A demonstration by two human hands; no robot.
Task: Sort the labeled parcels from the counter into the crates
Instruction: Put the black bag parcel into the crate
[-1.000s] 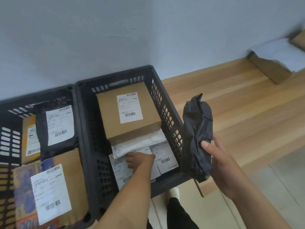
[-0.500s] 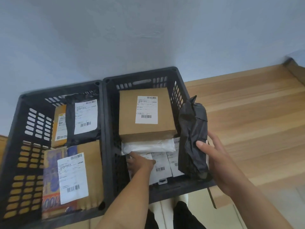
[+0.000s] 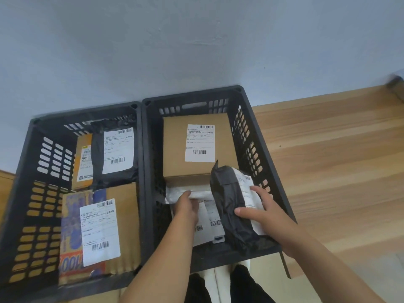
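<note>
The right hand (image 3: 265, 213) clamps the black poly parcel (image 3: 229, 206) just right of the frame's centre. The thumb lies across the parcel's crinkled black side and the fingers (image 3: 259, 191) spread on its white label side. The parcel stands tilted inside the right crate (image 3: 251, 147), against the crate's right-hand wall. Its pointed upper end overlaps the near right corner of the brown box (image 3: 175, 154), and its lower end sits low by the crate's near wall. Whether it rests on anything cannot be told. Just left of it, the left hand (image 3: 187, 207) reaches into the same crate, knuckles up, meeting the edge of a white mailer (image 3: 175, 192) that lies tucked at the foot of the brown box. The fingertips are hidden, so whether they pinch the mailer or only touch it cannot be told. Below that hand lie flat labelled parcels (image 3: 211, 224), barcodes showing, partly covered by the wrist. The brown box fills the far half of the crate, its shipping label facing up. The left crate (image 3: 24, 182) sits edge to edge with the right one toward the frame's left. It holds a black mailer (image 3: 97, 154) with a white label, a tan box (image 3: 84, 158) beside it and a printed carton (image 3: 124, 215) with a large label nearer the bottom. A wooden counter (image 3: 328, 160) runs off to the right, and a pale wall (image 3: 175, 40) fills the top.
</note>
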